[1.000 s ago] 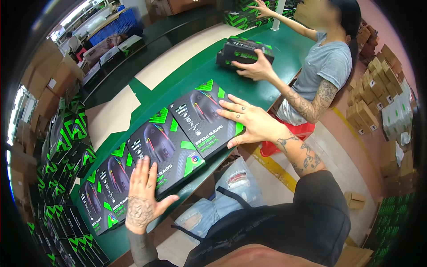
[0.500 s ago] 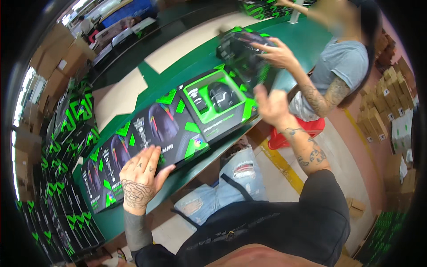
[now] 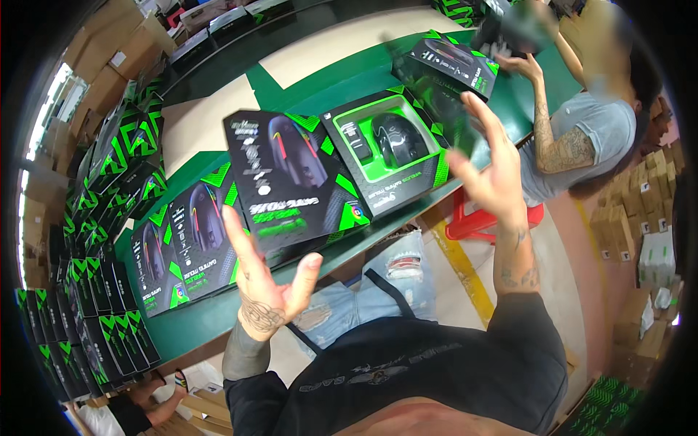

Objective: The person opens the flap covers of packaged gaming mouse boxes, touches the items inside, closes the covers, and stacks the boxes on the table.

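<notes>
Several black and green computer mouse boxes stand in a row on the green table (image 3: 182, 340). My left hand (image 3: 265, 287) has its thumb and fingers spread by the lower left corner of a closed mouse box (image 3: 287, 171); whether it touches is unclear. That box sits higher than two closed boxes to its left, the nearer being a mouse box (image 3: 200, 236). Right of it lies a window box (image 3: 418, 185) showing a black mouse (image 3: 400, 138) in a green insert. Beyond the window box's right end, my right hand (image 3: 491, 167) is open, fingers apart, holding nothing.
More black and green boxes (image 3: 116, 182) are stacked at the left. A co-worker (image 3: 589, 131) sits at the table's right, hands near a blurred dark object (image 3: 520, 33). Another mouse box (image 3: 454, 62) lies before them. A red stool (image 3: 487, 218) and brown cartons (image 3: 640, 189) stand right.
My left hand has come off the box tops toward me, and my right hand has shifted right. The middle closed box now sits raised. The co-worker's hands have drawn back to the far right.
</notes>
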Demonstrator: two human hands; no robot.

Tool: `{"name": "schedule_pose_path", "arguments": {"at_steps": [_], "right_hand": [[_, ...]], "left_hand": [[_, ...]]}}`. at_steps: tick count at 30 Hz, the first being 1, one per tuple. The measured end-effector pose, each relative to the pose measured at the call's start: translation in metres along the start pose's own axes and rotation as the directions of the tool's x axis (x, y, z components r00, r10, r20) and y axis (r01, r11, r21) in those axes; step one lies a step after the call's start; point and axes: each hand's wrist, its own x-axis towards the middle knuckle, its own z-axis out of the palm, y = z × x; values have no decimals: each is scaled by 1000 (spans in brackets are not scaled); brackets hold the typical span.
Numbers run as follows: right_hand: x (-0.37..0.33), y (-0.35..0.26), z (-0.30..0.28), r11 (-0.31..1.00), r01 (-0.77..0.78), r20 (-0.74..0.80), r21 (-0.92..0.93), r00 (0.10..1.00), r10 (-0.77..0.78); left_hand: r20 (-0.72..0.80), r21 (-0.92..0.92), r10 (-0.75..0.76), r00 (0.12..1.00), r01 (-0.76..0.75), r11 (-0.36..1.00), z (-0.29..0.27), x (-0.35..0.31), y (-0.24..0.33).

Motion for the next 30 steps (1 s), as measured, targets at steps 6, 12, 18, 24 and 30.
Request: {"name": "schedule_pose_path", "arguments": {"at_steps": [6,12,18,24,30], "right_hand": [[-4,-69,45,927,373,346,37,866,-362],[-3,-49,69,839,439,246,-322,894,-373],[14,-53,55,991,38,75,129,996,-48],[6,-65,48,992,48,181,115,981,-69],[5,-73,40,983,166,277,81,944,-182]], "left_hand": [[397,142,284,873,-364,921,-2,19,-1],[573,536,-7,820,-368,760,-49,22,-5],[359,791,-337,870,-92,604,-117,-8,-46],[396,728,-233,888,-149,669,-134,-9,-46],[416,753,-121,901,-267,601,-133,-11,-25]]}}
